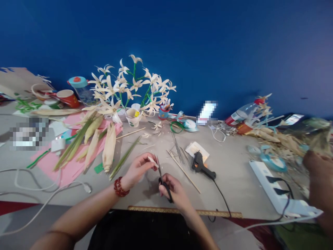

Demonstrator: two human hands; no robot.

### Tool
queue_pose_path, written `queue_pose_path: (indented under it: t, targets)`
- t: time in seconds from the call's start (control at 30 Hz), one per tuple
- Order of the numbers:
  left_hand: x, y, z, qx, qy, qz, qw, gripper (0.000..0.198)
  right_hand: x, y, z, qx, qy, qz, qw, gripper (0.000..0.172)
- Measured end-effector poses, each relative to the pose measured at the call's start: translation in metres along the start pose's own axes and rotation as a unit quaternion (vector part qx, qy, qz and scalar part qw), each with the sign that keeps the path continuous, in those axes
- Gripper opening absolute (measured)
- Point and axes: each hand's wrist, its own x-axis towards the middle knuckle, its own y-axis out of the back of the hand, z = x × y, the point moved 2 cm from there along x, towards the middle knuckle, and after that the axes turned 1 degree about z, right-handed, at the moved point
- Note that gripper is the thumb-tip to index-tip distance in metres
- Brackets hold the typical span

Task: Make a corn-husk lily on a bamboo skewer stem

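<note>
I can't make out the pale sliver (152,159) pinched in the left hand (137,171) — too small. The handles of the scissors (159,172) vanish inside the right hand (176,191); far right of it, another person's arm (318,187) is blurred — cropped by the edge.

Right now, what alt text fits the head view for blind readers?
The left hand pinches a pale strip while the right hand holds scissors to it, above a grey table. Corn husks, a flower bouquet and a glue gun sit nearby.

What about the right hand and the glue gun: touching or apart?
Apart. The head view shows bare table between the right hand, holding scissors, and the glue gun.
</note>
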Motion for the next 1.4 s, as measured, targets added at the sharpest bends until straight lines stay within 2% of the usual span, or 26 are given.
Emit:
queue_pose_path:
  t: [0.23, 0.47, 0.97, 1.23, 1.4]
  targets:
    - [-0.004, -0.003, -0.007, -0.055, 0.014, 0.042, 0.997, 0.009, -0.001, -0.009, 0.006, 0.029, 0.024, 0.040, 0.998, 0.045]
    - [-0.006, -0.008, -0.013, -0.112, 0.026, 0.057, 0.992, 0.008, 0.001, -0.015, 0.012, 0.059, 0.043, 0.040, 0.997, 0.043]
    - [-0.007, -0.010, -0.012, -0.124, 0.044, 0.076, 0.988, 0.006, 0.007, -0.021, 0.013, 0.047, 0.045, 0.082, 0.994, 0.044]
    - [-0.006, -0.009, -0.009, -0.128, 0.048, 0.071, 0.988, 0.012, 0.006, -0.020, 0.015, 0.030, 0.033, 0.111, 0.993, 0.046]
    - [-0.004, -0.004, -0.008, -0.069, 0.058, 0.061, 0.994, 0.014, 0.001, -0.006, 0.003, -0.012, 0.018, 0.050, 0.999, 0.049]
